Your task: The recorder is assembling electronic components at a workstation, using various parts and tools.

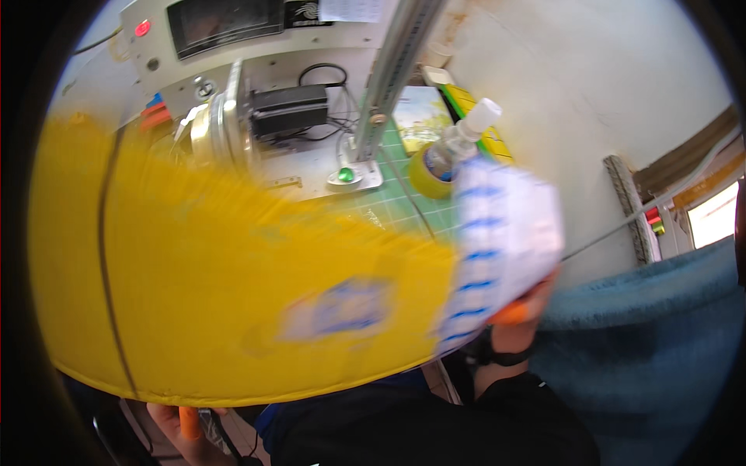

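Observation:
A large yellow sheet-like piece fills the view in front of me, blurred by motion. A dark line crosses its left part, and it carries a small pale patch with blue marks. At its right end is a white strip with a row of blue dashes. My left hand grips the lower edge, an orange cover on one finger, other fingers hidden beneath. My right hand, also with an orange finger cover, is closed at the white end; most of its fingers are hidden behind it.
Behind the yellow piece stands a light metal machine with a dark screen, red button and green button. A spray bottle stands in a roll of yellow tape on a green gridded mat. Blue cloth hangs at right.

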### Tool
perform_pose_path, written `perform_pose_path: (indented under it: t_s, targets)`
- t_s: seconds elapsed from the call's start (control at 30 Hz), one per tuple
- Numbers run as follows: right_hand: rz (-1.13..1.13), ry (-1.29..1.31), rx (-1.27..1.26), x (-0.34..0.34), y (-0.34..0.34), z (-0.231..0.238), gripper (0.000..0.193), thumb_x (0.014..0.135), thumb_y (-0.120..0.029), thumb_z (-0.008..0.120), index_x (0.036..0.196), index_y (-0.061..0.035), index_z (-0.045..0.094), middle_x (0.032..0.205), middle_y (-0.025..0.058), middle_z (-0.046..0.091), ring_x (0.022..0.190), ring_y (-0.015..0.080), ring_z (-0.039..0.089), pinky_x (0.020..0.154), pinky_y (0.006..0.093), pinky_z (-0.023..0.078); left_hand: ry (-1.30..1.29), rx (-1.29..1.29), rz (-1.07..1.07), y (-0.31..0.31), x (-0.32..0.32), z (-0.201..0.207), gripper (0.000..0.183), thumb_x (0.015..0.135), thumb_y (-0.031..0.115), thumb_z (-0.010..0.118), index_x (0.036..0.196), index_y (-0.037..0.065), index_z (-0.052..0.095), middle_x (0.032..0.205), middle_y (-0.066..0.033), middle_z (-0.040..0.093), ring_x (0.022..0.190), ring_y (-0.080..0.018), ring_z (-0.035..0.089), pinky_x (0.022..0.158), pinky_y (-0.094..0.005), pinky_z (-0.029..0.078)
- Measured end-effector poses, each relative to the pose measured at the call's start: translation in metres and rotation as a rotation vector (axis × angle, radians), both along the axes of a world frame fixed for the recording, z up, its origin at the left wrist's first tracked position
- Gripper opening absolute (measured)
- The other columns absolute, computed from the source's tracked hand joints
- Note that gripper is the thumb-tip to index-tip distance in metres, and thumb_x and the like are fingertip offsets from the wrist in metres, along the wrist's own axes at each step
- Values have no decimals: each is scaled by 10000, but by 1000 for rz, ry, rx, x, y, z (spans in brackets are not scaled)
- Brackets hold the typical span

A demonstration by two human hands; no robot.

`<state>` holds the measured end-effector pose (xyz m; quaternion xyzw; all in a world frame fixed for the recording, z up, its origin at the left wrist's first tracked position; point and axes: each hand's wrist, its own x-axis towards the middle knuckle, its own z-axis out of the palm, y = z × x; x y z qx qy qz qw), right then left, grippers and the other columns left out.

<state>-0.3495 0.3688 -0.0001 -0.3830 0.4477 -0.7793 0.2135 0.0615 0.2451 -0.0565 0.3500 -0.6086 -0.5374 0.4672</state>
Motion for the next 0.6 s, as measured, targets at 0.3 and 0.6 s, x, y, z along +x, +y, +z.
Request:
perform_pose_path:
  t_s: [0.3,0.6]
  targets:
    - [-805,482,227,-114,74,71,405,832,-36,781,1197,74,646,1121,133,698,968,214,677,843,321,550,-116,4,-44,-9,-1,-1,450,990,355,610,1157,-61,571,753,-106,611,530,-122,545,511,-208,440]
    - [-761,433,491,-143,31,8,270,826,-23,774,1065,81,704,987,110,732,852,153,672,773,293,527,-78,125,-122,-7,-1,19,310,1025,143,570,1242,-78,593,972,-136,699,769,-148,641,712,-224,502]
